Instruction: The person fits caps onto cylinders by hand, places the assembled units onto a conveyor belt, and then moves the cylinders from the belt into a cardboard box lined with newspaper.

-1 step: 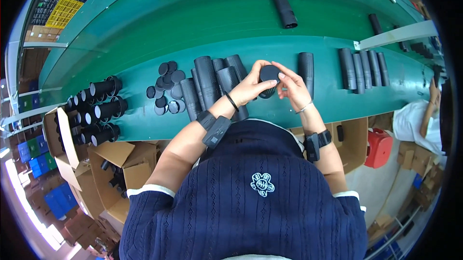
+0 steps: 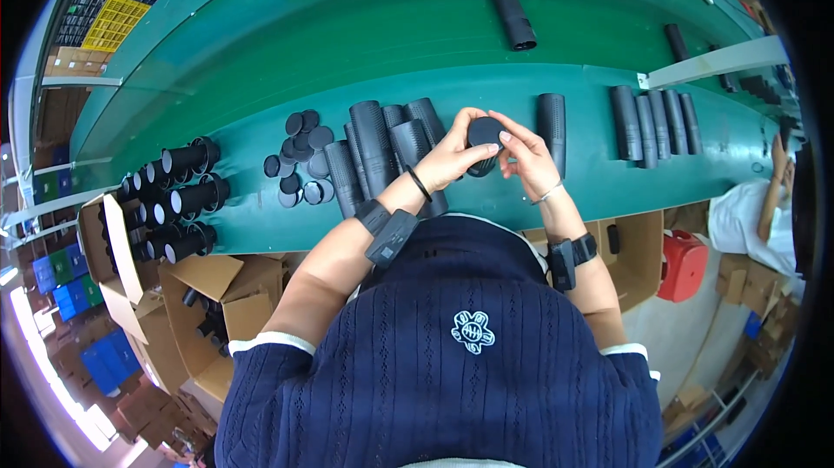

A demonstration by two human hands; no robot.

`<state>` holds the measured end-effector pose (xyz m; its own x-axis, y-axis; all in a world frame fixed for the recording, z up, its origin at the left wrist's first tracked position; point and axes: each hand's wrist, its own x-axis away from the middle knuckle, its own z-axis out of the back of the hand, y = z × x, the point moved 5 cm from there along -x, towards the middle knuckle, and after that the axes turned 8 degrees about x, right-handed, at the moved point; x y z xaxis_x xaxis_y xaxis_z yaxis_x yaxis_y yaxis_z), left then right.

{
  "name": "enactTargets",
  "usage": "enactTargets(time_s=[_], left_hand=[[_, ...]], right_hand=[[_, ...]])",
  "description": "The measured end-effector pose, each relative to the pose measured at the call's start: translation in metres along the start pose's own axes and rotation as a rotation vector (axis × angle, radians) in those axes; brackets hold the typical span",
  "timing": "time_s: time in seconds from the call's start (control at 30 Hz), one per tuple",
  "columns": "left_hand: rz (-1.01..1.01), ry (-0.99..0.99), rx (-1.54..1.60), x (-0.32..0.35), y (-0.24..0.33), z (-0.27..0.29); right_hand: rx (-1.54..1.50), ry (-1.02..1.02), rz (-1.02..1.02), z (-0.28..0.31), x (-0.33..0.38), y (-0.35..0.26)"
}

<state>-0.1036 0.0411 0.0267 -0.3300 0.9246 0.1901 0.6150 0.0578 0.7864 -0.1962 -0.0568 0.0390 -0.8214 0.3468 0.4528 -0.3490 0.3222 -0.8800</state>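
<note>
A black tube (image 2: pixel 483 166) with a flat round black cap (image 2: pixel 486 132) at its upper end is held between my hands, above the near side of the green table. My left hand (image 2: pixel 453 152) curls round its left side, with the thumb against the cap's lower edge. From the right, my right hand (image 2: pixel 532 161) has its fingertips on the cap's rim. Most of the tube is hidden below the cap. Several black ribbed tubes (image 2: pixel 373 148) lie just left of my hands, partly behind my left forearm. One more tube (image 2: pixel 552 134) lies just right of my right hand.
Loose round caps (image 2: pixel 300 142) are scattered farther left, beside stacked black tubes with white ends (image 2: pixel 187 199). Another tube row (image 2: pixel 656 125) lies at right; a single tube (image 2: pixel 512 16) sits on the far belt. Open cartons (image 2: pixel 208 329) stand below the edge. A co-worker (image 2: pixel 751 220) is at far right.
My hands and the tube with its cap look the same. Only the co-worker's hand at the far right has shifted slightly.
</note>
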Motion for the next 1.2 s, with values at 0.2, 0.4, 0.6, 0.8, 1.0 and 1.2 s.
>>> enactTargets(time_s=[0.2, 0.4, 0.6, 0.8, 1.0, 1.2], left_hand=[[-0.045, 0.092, 0.161, -0.009, 0.008, 0.014], [-0.180, 0.357, 0.259, -0.002, 0.062, 0.040], [-0.365, 0.739, -1.057, 0.051, 0.100, 0.087], [0.148, 0.602, -1.543, 0.058, 0.074, 0.051], [-0.043, 0.554, -1.100, 0.076, 0.090, 0.037], [-0.166, 0.167, -0.614, 0.081, 0.101, -0.010]], right_hand=[[0.147, -0.003, 0.154, 0.012, -0.014, 0.018], [0.420, -0.176, 0.386, -0.013, -0.041, 0.006], [0.784, 0.369, 0.272, 0.026, -0.176, -0.032], [1.304, 0.633, 0.222, 0.044, -0.229, -0.026], [0.489, -0.451, 0.073, -0.031, -0.107, 0.003], [0.034, -0.545, 0.169, -0.041, 0.009, -0.003]])
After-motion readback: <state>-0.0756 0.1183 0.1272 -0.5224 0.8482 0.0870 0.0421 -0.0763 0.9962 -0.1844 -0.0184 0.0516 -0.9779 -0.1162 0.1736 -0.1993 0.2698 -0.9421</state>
